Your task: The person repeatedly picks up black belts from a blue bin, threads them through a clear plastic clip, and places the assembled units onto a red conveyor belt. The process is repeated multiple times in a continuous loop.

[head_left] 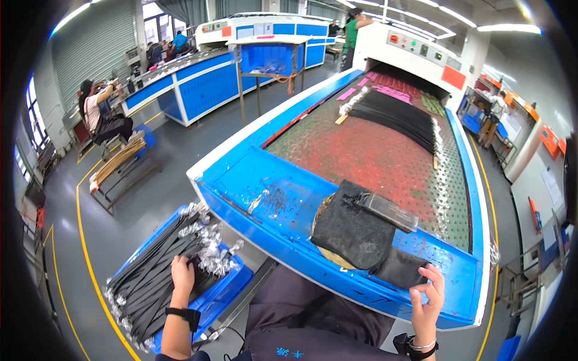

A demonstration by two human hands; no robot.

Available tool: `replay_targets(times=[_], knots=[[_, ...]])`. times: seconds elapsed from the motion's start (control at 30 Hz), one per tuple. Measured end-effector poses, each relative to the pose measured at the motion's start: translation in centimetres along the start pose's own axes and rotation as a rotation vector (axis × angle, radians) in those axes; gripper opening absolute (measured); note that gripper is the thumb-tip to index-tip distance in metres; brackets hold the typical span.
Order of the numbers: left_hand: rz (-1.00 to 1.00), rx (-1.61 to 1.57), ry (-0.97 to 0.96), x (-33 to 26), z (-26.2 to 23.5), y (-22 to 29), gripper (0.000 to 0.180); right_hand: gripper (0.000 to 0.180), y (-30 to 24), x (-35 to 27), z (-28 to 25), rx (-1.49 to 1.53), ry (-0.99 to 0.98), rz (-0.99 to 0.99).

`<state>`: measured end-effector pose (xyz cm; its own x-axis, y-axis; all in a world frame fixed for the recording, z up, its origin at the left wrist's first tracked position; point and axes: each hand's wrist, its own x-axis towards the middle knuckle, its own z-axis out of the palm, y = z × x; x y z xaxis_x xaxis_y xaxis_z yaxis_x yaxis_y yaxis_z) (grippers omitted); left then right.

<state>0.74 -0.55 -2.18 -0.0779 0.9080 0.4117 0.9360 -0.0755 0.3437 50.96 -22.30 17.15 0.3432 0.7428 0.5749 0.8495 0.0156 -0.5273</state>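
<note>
To my lower left, a blue crate [226, 289] holds a heap of long black straps [158, 259] with crinkled silvery ends. My left hand [182, 274] is down on these straps, fingers bent around some of them; the fingertips are partly hidden. At the conveyor's near blue ledge [259, 180], my right hand [428, 292] is raised with its fingers curved and apart, nothing between them. Its fingertips are by the corner of a small black cloth [402, 269]. Beside that lies a larger black pad [355, 231] on a round tan board, with a dark flat bar [390, 212] across its edge.
A worn red-green conveyor belt [355, 150] carries a row of black straps [394, 117] and pink pieces [391, 91] near the machine's opening. Another blue-sided machine [208, 90] stands at left. Several people work farther off; one sits near a stool-like rack [123, 159].
</note>
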Motion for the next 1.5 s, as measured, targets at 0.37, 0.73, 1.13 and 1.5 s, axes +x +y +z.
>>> replay_targets(times=[0.37, 0.73, 1.13, 1.5], knots=[[0.298, -0.522, -0.103, 2.0, -16.7, 16.6, 0.011, 0.023, -6.3, 4.0, 4.9, 0.388, -0.418, -0.314], [0.720, -0.839, -0.901, 0.2, -14.7, 24.8, 0.017, 0.019, -8.2, 2.8, 5.9, 0.796, -0.445, -0.222], [0.722, -0.729, -1.038, 0.7, -13.3, 19.0, 0.022, 0.026, 3.8, 1.1, -4.7, 1.429, 0.456, 0.490], [1.276, -0.630, -0.296, 3.6, -14.1, 32.0, 0.022, 0.030, -6.3, 4.0, 0.3, 0.881, -0.453, 0.460]])
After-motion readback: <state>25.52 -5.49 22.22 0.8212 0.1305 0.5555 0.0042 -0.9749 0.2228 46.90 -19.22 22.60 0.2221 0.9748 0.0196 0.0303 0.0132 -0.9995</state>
